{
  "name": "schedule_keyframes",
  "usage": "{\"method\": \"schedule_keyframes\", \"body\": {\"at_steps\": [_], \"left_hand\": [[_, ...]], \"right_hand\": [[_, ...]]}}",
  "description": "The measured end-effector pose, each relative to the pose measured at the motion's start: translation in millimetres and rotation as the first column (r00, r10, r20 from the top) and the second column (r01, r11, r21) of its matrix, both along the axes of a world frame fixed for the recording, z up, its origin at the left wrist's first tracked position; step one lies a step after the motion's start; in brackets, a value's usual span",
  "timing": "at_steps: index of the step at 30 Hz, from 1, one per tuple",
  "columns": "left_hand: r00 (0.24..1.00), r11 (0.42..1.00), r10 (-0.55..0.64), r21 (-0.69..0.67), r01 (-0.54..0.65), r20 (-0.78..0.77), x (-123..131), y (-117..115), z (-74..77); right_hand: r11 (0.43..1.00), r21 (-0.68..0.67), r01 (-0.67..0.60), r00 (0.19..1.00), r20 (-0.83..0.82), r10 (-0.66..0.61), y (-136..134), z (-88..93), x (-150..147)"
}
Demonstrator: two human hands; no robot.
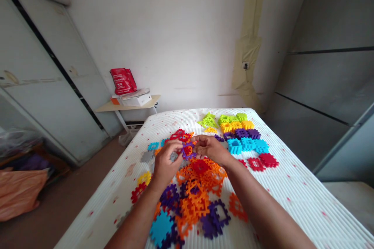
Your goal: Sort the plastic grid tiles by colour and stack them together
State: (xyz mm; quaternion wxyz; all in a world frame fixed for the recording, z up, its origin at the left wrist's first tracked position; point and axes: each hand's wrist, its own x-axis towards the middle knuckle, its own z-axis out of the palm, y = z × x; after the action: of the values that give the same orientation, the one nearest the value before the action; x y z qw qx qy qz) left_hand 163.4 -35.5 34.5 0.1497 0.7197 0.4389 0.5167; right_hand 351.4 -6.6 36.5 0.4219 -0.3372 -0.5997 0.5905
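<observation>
Between my two hands is a purple interlocking puzzle tile [185,151] with an open middle, held above the heap. My left hand [171,157] pinches its left side. At its right side, the fingers of my right hand [209,148] are bent and closed on the edge. Below lies a loose pile of orange tiles [194,202] mixed with purple tiles [216,218], and a blue tile [161,225] rests at its near left. A red tile [201,166] sits on top of the pile. My fingers hide part of the held tile.
Sorted rows stand at the right: green tiles [232,118], yellow tiles [236,126], blue tiles [248,144] and red tiles [263,162]. They lie on a white ribbed cover [292,202]. Behind at left, a small table [128,105] bears a red bag [122,81].
</observation>
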Motion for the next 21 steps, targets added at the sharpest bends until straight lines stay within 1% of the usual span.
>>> {"method": "schedule_keyframes", "body": {"at_steps": [2,4,7,11,16,18,21], "left_hand": [[0.991,0.987,0.017,-0.161,0.005,0.132,0.1,2.8,-4.6],[0.971,0.950,0.021,-0.307,0.055,0.238,-0.2,4.6,-6.6],[0.947,0.898,0.002,-0.417,0.139,0.320,0.3,5.9,-5.9],[0.951,0.850,-0.013,-0.498,0.174,0.310,5.1,8.6,-8.0],[0.967,0.844,-0.008,-0.517,0.144,0.256,11.5,11.6,-15.5],[0.967,0.839,0.012,-0.529,0.129,0.254,12.4,12.7,-16.5],[0.957,0.831,0.042,-0.542,0.126,0.286,12.2,15.2,-16.5]], "right_hand": [[1.000,-0.004,0.024,1.000,0.012,-0.024,2.3,-2.9,-0.3],[0.999,0.024,0.048,0.998,0.050,-0.049,4.6,-5.7,0.3],[0.991,0.106,0.083,0.987,0.126,-0.096,6.2,-8.3,0.9],[0.964,0.247,0.098,0.959,0.236,-0.158,4.2,-7.7,0.0],[0.932,0.346,0.107,0.926,0.307,-0.220,1.9,-6.8,-2.0],[0.899,0.418,0.129,0.896,0.339,-0.287,2.2,-7.0,-2.5],[0.817,0.550,0.172,0.815,0.387,-0.432,1.7,-5.8,-2.8]]}}
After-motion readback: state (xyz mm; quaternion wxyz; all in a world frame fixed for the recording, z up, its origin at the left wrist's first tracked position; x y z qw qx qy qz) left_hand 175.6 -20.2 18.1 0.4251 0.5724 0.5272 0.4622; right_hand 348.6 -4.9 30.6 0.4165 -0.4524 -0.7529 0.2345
